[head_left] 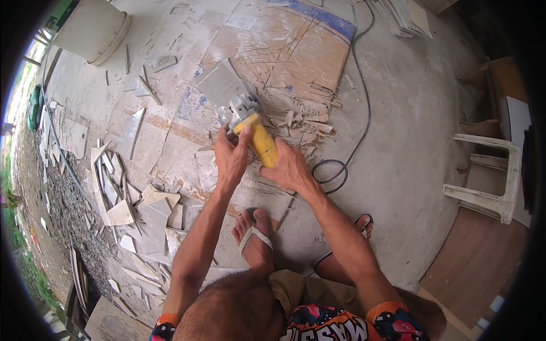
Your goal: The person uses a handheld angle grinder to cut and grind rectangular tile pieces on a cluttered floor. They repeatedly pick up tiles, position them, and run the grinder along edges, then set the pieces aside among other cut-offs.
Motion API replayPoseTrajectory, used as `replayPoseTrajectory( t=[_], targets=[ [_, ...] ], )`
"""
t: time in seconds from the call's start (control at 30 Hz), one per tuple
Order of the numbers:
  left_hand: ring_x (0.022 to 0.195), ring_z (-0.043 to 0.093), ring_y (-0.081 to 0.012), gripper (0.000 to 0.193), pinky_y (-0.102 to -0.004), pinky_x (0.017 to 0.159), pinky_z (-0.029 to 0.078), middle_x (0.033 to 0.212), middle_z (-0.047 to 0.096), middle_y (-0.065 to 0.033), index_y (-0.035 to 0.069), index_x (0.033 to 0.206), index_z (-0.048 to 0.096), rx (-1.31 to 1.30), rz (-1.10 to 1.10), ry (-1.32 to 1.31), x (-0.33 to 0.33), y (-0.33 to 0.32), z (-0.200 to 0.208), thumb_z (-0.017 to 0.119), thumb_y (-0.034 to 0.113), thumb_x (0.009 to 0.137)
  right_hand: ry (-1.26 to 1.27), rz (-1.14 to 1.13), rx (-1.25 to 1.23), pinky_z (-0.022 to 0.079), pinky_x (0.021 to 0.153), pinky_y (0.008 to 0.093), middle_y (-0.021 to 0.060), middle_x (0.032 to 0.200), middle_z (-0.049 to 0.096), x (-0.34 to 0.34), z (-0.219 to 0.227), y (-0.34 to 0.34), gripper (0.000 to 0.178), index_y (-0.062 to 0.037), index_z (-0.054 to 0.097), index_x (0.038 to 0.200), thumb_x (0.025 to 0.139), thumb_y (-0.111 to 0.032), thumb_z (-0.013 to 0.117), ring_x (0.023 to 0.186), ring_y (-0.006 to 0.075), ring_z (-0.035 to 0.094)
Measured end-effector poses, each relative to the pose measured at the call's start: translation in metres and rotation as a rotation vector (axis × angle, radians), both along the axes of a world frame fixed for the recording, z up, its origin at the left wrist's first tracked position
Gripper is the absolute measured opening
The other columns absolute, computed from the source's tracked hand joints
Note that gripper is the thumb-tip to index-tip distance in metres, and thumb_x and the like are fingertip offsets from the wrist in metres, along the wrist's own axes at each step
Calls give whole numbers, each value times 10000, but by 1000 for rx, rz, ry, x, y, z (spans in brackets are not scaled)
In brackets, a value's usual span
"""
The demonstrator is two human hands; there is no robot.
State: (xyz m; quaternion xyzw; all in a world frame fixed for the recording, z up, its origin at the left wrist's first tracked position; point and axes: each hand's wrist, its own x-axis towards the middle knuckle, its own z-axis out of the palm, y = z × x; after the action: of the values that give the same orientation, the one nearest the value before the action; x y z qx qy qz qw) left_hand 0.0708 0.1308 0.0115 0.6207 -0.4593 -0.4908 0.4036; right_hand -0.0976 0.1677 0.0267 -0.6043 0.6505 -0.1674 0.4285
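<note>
A yellow angle grinder (pixel 263 142) with a grey metal head is held in both my hands, over the floor in front of my feet. My right hand (pixel 289 166) wraps round the rear of its yellow body. Near the head, my left hand (pixel 232 153) grips the front end, its thumb on the yellow casing. Just beyond the head lies a grey tile (pixel 219 81), partly hidden by the tool. Whether the disc touches the tile cannot be made out. Beneath is a worn, dusty cardboard sheet (pixel 284 42) with scored lines and a frayed near edge.
A black power cord (pixel 368 102) loops along the floor to the right. Broken tile pieces (pixel 153 213) are heaped at the left. A white bucket (pixel 94 31) stands far left, a white plastic stool (pixel 506 176) lies at the right, and stacked tiles (pixel 398 17) sit at the back.
</note>
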Motion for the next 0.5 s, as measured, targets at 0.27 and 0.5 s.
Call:
replayPoseTrajectory(
  t=[0.27,0.5],
  targets=[
    [894,657,-168,640,-310,760,534,1024,710,-164,-90,1410,486,-24,24,-4,-9,7,8,699,355,1002,-16,-15,41,560,763,558,343,853,682,-3,1,5,515,27,516,1066,705,-251,756,850,545,680],
    [867,627,-132,642,-291,740,512,997,707,-131,-91,1414,491,-3,32,15,-12,13,10,696,361,1006,-4,-17,19,554,765,570,338,841,682,-5,-3,11,522,14,510,1076,706,-258,759,862,543,677]
  ],
)
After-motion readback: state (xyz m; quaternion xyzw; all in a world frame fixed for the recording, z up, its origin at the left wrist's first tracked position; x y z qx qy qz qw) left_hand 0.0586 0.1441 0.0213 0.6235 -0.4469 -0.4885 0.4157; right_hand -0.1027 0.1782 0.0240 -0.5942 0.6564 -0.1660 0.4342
